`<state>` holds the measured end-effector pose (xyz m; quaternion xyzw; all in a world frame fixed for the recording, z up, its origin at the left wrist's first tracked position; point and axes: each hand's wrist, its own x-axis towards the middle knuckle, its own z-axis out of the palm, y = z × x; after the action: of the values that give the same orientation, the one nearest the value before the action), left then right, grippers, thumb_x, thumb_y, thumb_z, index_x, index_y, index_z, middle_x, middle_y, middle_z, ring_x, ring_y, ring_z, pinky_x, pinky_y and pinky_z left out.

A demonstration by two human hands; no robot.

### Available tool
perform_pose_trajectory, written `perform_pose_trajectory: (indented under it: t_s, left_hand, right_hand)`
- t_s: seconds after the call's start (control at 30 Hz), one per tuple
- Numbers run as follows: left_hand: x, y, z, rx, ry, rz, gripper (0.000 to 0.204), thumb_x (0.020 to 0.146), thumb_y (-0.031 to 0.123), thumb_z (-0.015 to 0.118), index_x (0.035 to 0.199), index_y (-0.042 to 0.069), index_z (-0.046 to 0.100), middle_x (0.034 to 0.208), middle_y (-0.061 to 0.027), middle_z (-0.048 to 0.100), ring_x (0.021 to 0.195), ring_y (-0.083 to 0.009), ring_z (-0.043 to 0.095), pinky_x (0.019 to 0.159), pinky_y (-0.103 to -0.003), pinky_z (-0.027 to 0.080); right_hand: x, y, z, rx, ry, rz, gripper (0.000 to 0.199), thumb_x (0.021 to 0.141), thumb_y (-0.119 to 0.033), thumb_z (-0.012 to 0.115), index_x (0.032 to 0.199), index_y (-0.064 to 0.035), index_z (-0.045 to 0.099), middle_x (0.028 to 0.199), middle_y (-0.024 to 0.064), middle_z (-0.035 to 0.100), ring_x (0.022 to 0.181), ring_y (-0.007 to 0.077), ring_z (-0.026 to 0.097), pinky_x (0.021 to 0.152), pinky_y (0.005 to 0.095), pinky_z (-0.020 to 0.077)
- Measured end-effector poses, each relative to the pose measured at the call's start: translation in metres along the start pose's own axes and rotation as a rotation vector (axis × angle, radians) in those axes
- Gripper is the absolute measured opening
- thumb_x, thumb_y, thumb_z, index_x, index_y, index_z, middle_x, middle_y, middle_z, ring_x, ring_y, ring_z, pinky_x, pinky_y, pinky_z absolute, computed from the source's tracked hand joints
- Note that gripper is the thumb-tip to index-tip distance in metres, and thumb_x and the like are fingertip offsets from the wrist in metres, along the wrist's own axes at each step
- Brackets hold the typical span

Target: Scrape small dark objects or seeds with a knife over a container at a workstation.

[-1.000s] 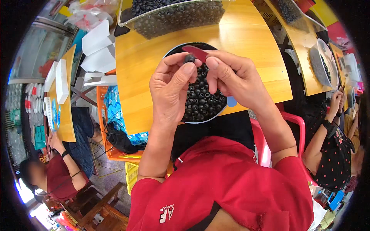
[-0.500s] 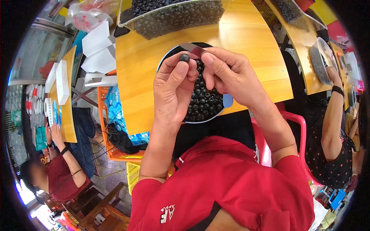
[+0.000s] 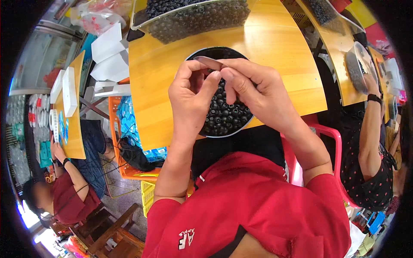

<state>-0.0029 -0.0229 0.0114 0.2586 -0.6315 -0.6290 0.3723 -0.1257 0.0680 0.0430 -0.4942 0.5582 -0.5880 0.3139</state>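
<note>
My right hand [image 3: 261,88] is closed on a thin flat metal blade [image 3: 208,62], which reaches left over the far side of a round bowl [image 3: 226,52]. Thumb and fingers of my left hand [image 3: 189,96] are bent together at the blade, close to my right fingertips. Whatever sits in that pinch is hidden. Below both hands, the bowl holds many small round black bead-like pieces [image 3: 226,115], several with a hole or dimple on top. The bowl sits at the table's near edge, above my lap.
A clear bin [image 3: 198,21] of similar black pieces stands at the far side of the wooden table [image 3: 284,56]. Left of it, an orange crate [image 3: 115,148] holds blue packets. People work at other tables left and right; a pink chair [image 3: 333,131] is at my right.
The black piece that showed in my left fingertips is out of sight. My left hand has turned inward to the blade, which now lies further left. The person at left has lowered their hands.
</note>
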Motion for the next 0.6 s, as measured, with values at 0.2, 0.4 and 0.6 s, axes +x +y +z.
perform_pose_trajectory:
  t_s: [0.2,0.4,0.6]
  left_hand:
    - [-0.001,0.007,0.003,-0.391,0.026,-0.115,0.022,0.082,0.000,0.064,0.104,0.000,0.059,0.094,-0.0047,0.063,0.082,-0.0085,0.058,0.075,-0.020,0.046]
    - [-0.005,0.006,0.007,-0.496,0.073,-0.022,0.022,0.080,-0.003,0.066,0.102,0.000,0.061,0.095,-0.0068,0.064,0.085,-0.0103,0.059,0.076,-0.022,0.048]
    - [-0.007,0.005,0.009,-0.527,0.075,-0.025,0.020,0.080,-0.004,0.066,0.099,0.001,0.062,0.093,-0.0059,0.064,0.083,-0.0102,0.060,0.075,-0.022,0.049]
  right_hand:
    - [0.003,0.001,-0.005,0.083,0.075,0.083,0.033,0.097,-0.019,0.048,0.124,-0.0028,0.054,0.062,-0.0017,0.053,0.049,0.0002,0.040,0.044,0.0154,0.0300]
    - [-0.003,-0.009,-0.002,0.211,0.001,0.155,0.035,0.097,-0.023,0.048,0.125,-0.0042,0.054,0.061,-0.0017,0.054,0.047,-0.0004,0.038,0.042,0.0151,0.0280]
    - [-0.004,-0.007,-0.002,0.258,-0.012,0.200,0.034,0.097,-0.023,0.047,0.125,-0.0059,0.054,0.060,-0.0023,0.054,0.045,-0.0008,0.038,0.040,0.0149,0.0267]
